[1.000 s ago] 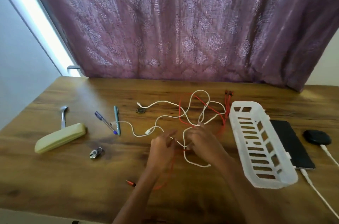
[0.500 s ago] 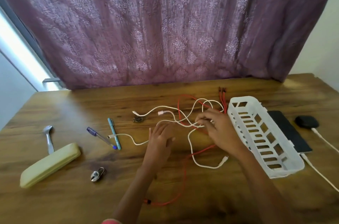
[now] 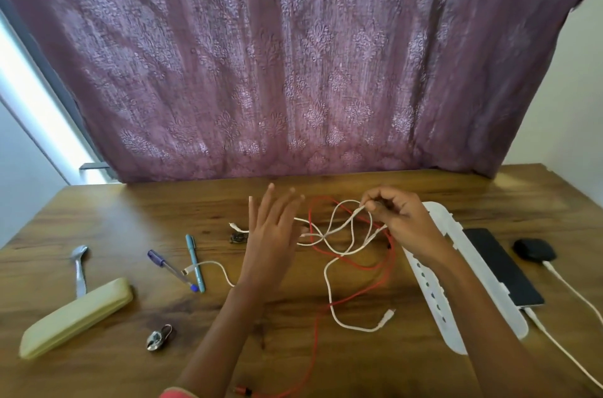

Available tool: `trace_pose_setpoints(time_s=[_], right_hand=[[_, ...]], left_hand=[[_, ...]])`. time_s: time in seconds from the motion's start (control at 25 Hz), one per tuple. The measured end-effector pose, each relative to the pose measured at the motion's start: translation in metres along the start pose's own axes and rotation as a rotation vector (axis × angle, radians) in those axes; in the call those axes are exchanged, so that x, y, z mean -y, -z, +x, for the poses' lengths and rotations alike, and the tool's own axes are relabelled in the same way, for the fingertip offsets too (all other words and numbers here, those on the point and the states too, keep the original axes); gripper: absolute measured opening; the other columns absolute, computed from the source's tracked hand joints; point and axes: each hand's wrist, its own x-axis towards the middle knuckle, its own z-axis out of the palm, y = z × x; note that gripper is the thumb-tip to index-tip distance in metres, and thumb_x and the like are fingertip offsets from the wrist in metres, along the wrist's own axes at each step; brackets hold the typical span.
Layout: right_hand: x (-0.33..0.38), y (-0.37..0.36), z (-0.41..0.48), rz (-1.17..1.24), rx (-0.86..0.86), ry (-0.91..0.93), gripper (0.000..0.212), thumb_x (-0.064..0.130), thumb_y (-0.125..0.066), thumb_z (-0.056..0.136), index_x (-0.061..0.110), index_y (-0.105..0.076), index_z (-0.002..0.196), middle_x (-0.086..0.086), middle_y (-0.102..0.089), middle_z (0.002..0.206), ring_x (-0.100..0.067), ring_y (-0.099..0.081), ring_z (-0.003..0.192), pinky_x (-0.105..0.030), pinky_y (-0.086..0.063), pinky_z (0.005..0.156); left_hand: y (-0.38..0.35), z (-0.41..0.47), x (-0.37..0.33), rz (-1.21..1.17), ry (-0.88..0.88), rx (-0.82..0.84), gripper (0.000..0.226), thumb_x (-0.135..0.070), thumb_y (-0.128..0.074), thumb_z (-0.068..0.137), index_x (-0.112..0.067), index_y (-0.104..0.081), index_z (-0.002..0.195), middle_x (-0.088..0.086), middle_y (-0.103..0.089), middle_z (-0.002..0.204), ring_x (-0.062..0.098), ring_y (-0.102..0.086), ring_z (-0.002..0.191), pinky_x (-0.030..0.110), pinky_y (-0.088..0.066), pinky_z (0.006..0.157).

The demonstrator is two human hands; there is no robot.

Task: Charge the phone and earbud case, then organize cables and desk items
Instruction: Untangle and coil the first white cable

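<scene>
Head view:
Right hand: your right hand [image 3: 403,224] is raised above the desk [image 3: 130,365], fingers pinched shut on a loop of the white cable [image 3: 329,293].
Left hand: your left hand [image 3: 270,234] is lifted with fingers spread wide, gripping nothing.
White cable: it runs from your right-hand pinch down in loops between your hands; one plug end lies on the wood near the basket [image 3: 456,309].
Red cable: the red cable [image 3: 385,270] is tangled with the white one under your right hand and trails toward you, its plug at the lower edge of the frame.
Basket: white and slotted, it lies to the right of the tangle, partly behind your right forearm.
Phone: the phone [image 3: 502,267] lies flat just right of the basket, a white charging lead [image 3: 554,339] plugged into its near end.
Earbud case: the black case [image 3: 533,249] sits just right of the phone, with its own white lead attached.
Pens: a purple pen [image 3: 171,270] and a teal pen [image 3: 195,262] lie left of your left hand, their near tips close together.
Far left: a pale pouch [image 3: 75,317] lies with a spoon [image 3: 79,267] just behind it, and a padlock [image 3: 158,337] sits nearer you.
Backdrop: a purple curtain [image 3: 293,55] hangs behind the desk.
</scene>
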Motion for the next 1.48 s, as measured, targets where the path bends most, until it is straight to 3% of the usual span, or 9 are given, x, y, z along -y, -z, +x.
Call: trace_pose_setpoints(time_s=[0.12,0.28,0.44,0.56,0.76,1.0,1.16,1.32,1.48], right_hand=[[-0.001,0.0,0.004,0.123,-0.095,-0.024,0.025,0.0,-0.054,0.088,0.019,-0.063,0.076,0.015,-0.061,0.066,0.003,-0.053,0.068,-0.011,-0.044,0.067],[-0.005,0.001,0.012,0.302,-0.169,-0.074,0.023,0.003,-0.05,0.091,0.017,-0.063,0.078,0.01,-0.053,0.06,-0.004,-0.046,0.058,-0.015,-0.042,0.061],[-0.008,-0.006,0.022,0.361,-0.236,-0.137,0.019,0.008,-0.052,0.092,0.017,-0.062,0.078,0.002,-0.053,0.065,-0.005,-0.045,0.054,-0.017,-0.041,0.056],[-0.015,-0.009,0.027,0.187,-0.392,-0.112,0.015,0.015,-0.056,0.091,0.021,-0.062,0.079,0.002,-0.058,0.068,-0.009,-0.049,0.059,-0.02,-0.042,0.058],[-0.031,-0.016,0.029,-0.377,-0.414,0.047,0.019,0.011,-0.053,0.092,0.01,-0.068,0.103,-0.006,-0.07,0.091,-0.016,-0.059,0.078,-0.019,-0.037,0.068],[-0.037,-0.032,0.004,-0.733,-0.155,0.177,0.025,0.011,-0.055,0.089,0.018,-0.067,0.11,-0.002,-0.067,0.1,-0.02,-0.066,0.079,-0.028,-0.05,0.063],[-0.032,-0.037,-0.016,-0.942,-0.016,0.493,0.025,0.027,-0.049,0.078,0.025,-0.073,0.086,0.007,-0.061,0.07,-0.008,-0.058,0.049,-0.017,-0.041,0.038],[-0.01,-0.027,-0.029,-1.013,0.003,0.708,0.021,0.009,-0.057,0.071,0.019,-0.072,0.08,0.003,-0.057,0.066,-0.01,-0.053,0.053,-0.02,-0.038,0.038],[0.009,-0.012,-0.021,-0.996,-0.011,0.788,0.011,0.015,-0.062,0.075,0.019,-0.07,0.079,0.001,-0.059,0.07,-0.012,-0.055,0.058,-0.024,-0.042,0.038]], left_hand=[[-0.008,-0.011,0.0,-0.175,0.063,0.189,0.035,-0.029,-0.047,0.087,-0.015,-0.061,0.116,0.005,-0.063,0.117,0.023,-0.047,0.122,0.055,-0.031,0.106],[-0.012,-0.014,-0.014,-0.319,0.143,0.309,0.041,-0.013,-0.065,0.082,-0.02,-0.059,0.122,0.003,-0.06,0.113,0.016,-0.057,0.105,0.029,-0.046,0.091],[-0.006,-0.007,-0.038,-0.367,0.151,0.343,0.019,-0.01,-0.067,0.08,-0.015,-0.072,0.098,-0.003,-0.066,0.095,-0.006,-0.056,0.078,0.002,-0.038,0.072],[0.004,-0.003,-0.055,-0.498,0.25,0.389,0.011,-0.001,-0.058,0.085,-0.008,-0.066,0.087,-0.006,-0.065,0.078,-0.012,-0.055,0.071,0.003,-0.038,0.067],[0.027,0.018,-0.075,-1.257,0.58,0.225,0.024,0.004,-0.041,0.093,-0.011,-0.059,0.096,-0.006,-0.066,0.07,0.01,-0.064,0.079,0.021,-0.051,0.076],[0.051,0.044,-0.07,-1.78,0.719,0.045,0.021,0.006,-0.034,0.093,-0.003,-0.053,0.093,0.015,-0.068,0.109,0.023,-0.067,0.099,0.029,-0.053,0.088],[0.044,0.049,-0.056,-1.565,0.681,0.009,0.023,0.004,-0.03,0.096,-0.008,-0.046,0.087,0.019,-0.063,0.117,0.023,-0.062,0.109,0.029,-0.051,0.093],[0.03,0.036,-0.052,-1.041,0.582,0.118,0.019,0.001,-0.034,0.097,-0.011,-0.048,0.101,0.015,-0.068,0.108,0.011,-0.065,0.095,0.028,-0.048,0.085],[0.018,0.023,-0.06,-0.874,0.431,0.278,0.023,-0.003,-0.043,0.094,-0.021,-0.056,0.102,0.013,-0.068,0.092,0.013,-0.063,0.084,0.028,-0.05,0.074]])
